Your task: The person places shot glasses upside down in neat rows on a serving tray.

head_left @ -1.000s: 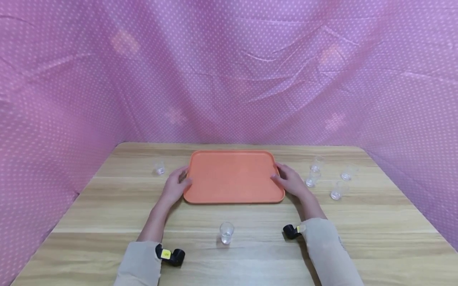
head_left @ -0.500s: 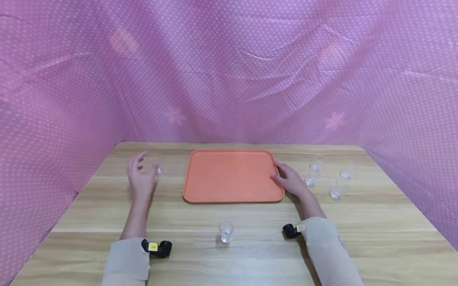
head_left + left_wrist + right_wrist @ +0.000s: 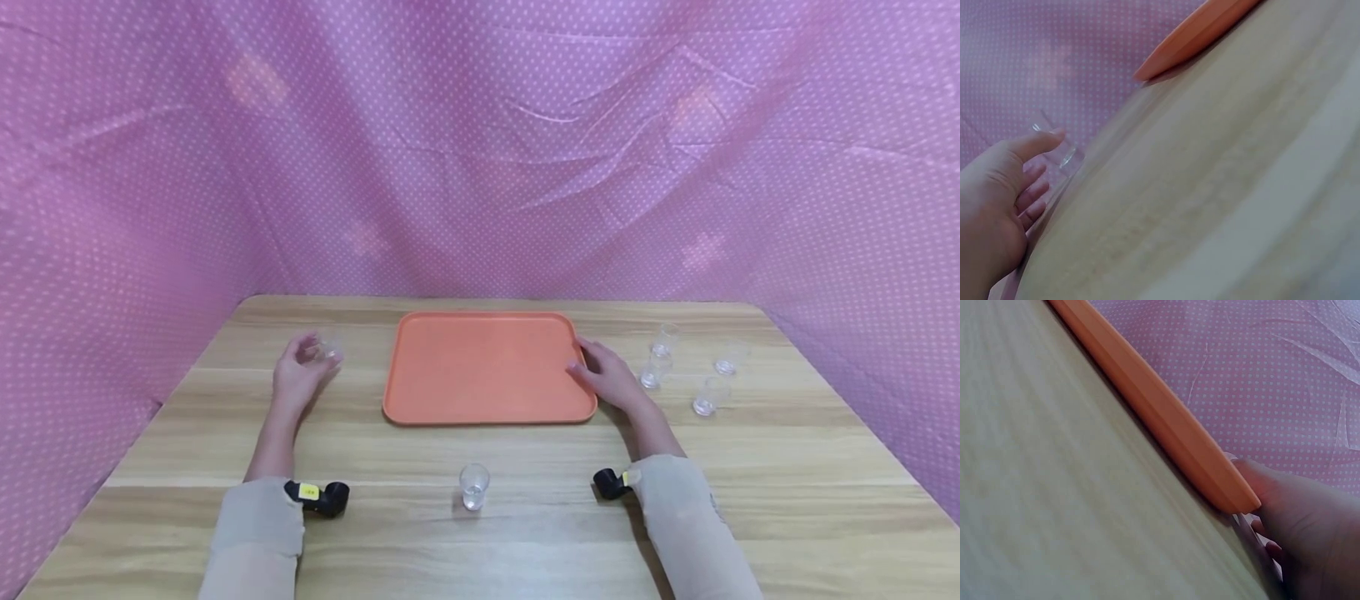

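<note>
On the table's left side, my left hand point(image 3: 298, 377) has thumb and fingers around a small clear shot glass point(image 3: 327, 347). In the left wrist view, the thumb lies against the upright glass point(image 3: 1070, 161), which stands at the tabletop; the index finger is largely hidden. An orange rectangular tray point(image 3: 487, 367) lies flat near the middle of the table. My right hand point(image 3: 611, 379) grips its right edge, thumb over the rim. The right wrist view shows this hand point(image 3: 1310, 519) at the tray's corner, its fingers partly hidden behind the rim.
Another shot glass point(image 3: 474, 487) stands in front of the tray. Several more, including a right-hand glass point(image 3: 705, 398), stand right of my right hand. The wooden table point(image 3: 525, 542) is bordered by a pink dotted cloth point(image 3: 480, 167).
My left hand let go of the tray's left edge, moved left with fingers spread, then closed around the shot glass there. The right hand stayed on the tray.
</note>
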Demonstrator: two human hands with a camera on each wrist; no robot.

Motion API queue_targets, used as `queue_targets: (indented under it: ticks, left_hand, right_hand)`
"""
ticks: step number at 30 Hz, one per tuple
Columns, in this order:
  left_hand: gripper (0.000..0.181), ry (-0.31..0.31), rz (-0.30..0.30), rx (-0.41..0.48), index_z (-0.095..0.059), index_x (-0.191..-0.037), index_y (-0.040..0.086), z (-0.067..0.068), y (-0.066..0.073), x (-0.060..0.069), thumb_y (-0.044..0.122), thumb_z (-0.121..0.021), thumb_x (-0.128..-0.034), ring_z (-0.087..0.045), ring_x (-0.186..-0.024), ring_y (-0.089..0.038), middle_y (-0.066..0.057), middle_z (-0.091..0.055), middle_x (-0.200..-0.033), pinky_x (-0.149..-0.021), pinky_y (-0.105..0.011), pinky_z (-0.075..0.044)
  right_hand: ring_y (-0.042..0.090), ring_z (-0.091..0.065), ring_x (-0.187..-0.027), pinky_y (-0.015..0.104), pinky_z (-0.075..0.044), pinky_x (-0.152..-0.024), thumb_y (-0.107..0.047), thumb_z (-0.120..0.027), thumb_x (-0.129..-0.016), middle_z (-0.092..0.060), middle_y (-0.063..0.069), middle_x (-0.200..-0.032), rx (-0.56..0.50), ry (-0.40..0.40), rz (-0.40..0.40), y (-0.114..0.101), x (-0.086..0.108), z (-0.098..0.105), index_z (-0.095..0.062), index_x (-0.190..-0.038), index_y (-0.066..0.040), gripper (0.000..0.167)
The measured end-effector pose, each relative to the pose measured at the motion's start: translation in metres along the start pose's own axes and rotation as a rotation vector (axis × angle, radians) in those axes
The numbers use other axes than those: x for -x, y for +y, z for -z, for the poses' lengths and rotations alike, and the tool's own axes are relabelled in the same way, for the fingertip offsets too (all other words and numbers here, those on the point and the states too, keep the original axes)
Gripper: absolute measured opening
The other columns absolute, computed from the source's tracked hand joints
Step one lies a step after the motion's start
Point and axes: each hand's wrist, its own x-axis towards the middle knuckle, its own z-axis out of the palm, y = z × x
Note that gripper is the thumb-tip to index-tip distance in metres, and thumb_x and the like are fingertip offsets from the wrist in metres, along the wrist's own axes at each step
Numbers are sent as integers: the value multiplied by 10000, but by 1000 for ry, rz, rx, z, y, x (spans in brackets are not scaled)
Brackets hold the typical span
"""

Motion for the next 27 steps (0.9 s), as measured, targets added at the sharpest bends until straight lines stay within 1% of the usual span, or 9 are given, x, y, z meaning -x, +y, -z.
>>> queue_targets:
  ticks: [3, 5, 8, 11, 14, 20, 27]
  left_hand:
    - [656, -28, -2, -44, -362, -1377, 22, 1, -4, -2, 88, -689, -811, -436, -1142, -339, -209, -449, -1280, -990, -432, -392]
    - [631, -54, -6, -101, -387, -1364, 24, 1, -5, -3, 113, -687, -816, -448, -1122, -349, -224, -471, -1249, -985, -453, -387]
    - [585, -76, -25, -192, -429, -1338, 17, 0, -5, -5, 148, -681, -826, -454, -1110, -375, -253, -493, -1217, -986, -482, -370]
    - [522, -64, -48, -271, -469, -1300, -6, -1, -7, -6, 157, -664, -844, -473, -1094, -392, -273, -515, -1190, -982, -492, -370]
    - [472, -38, -63, -313, -495, -1264, -34, -3, -8, -7, 148, -650, -857, -493, -1077, -393, -279, -536, -1162, -974, -483, -381]
    - [451, -5, -55, -359, -517, -1241, -28, -5, -7, -8, 179, -647, -862, -510, -1057, -385, -264, -556, -1141, -955, -479, -391]
    - [441, 11, -32, -336, -530, -1235, -12, -5, -9, -9, 180, -653, -857, -513, -1054, -365, -241, -565, -1139, -956, -461, -398]
  right_hand:
    - [412, -292, -1261, 529, -227, -1062, -291, -585, -904, -375, 243, -1368, -4, 0, 3, 0, 0, -1, -372, -1387, -13, 596]
    - [411, -302, -1256, 524, -232, -1061, -290, -586, -904, -379, 248, -1363, 0, 4, 7, 0, 0, -1, -375, -1384, -11, 594]
    - [404, -326, -1244, 516, -248, -1058, -284, -591, -902, -399, 250, -1346, 7, 10, 11, 1, 0, -1, -382, -1379, -6, 591]
    - [395, -354, -1227, 513, -268, -1049, -278, -592, -903, -420, 247, -1328, 9, 10, 12, 0, 0, -1, -382, -1378, -3, 588]
    - [396, -348, -1231, 518, -263, -1050, -282, -589, -905, -415, 246, -1332, 10, 7, 9, 0, 0, 0, -377, -1380, -3, 590]
    - [400, -336, -1238, 522, -252, -1054, -286, -588, -905, -403, 245, -1344, 12, 11, 5, 1, 1, 0, -378, -1381, -6, 591]
    - [410, -280, -1269, 523, -216, -1069, -280, -583, -908, -374, 241, -1370, -5, 5, -4, 0, 1, 0, -373, -1383, -5, 588]
